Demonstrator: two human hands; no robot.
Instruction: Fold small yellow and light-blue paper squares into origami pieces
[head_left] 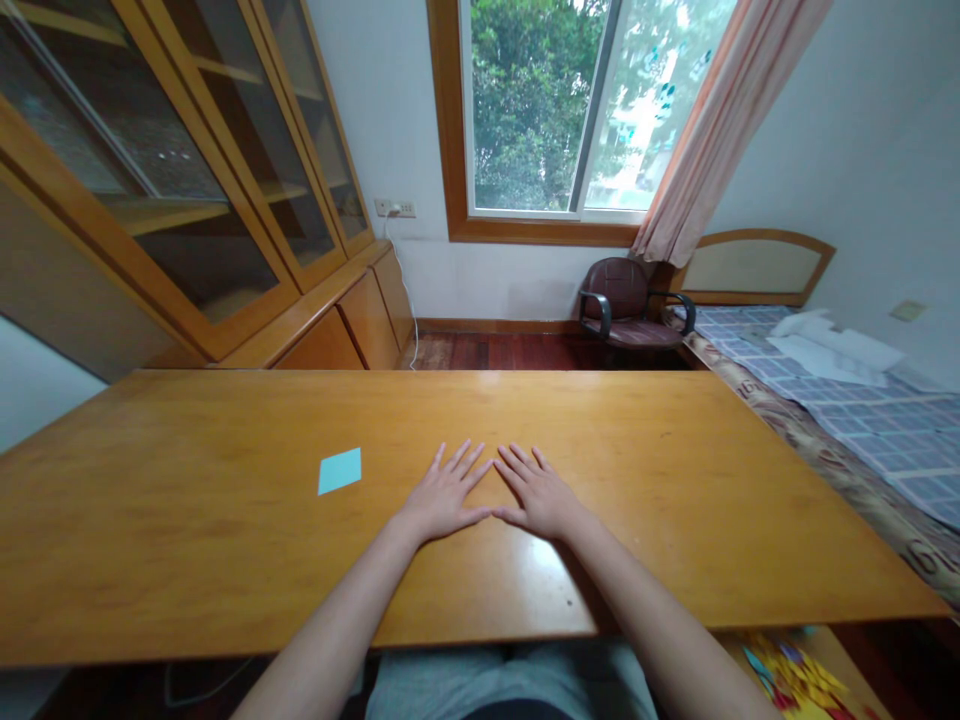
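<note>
Both of my hands lie flat, palms down, on the wooden table [675,480], near its middle. My left hand [444,492] has its fingers stretched out and holds nothing. My right hand [534,492] lies the same way, and the tips of the thumbs and forefingers nearly touch. A small light-blue square of paper [340,470] lies flat on the table, a short way left of my left hand and apart from it.
A wooden cabinet [187,200] with glass doors stands at the left. Beyond the table are a window [555,110], a dark red chair [626,305] and a bed [847,390] at the right. Coloured paper pieces [787,675] lie on a low surface at bottom right.
</note>
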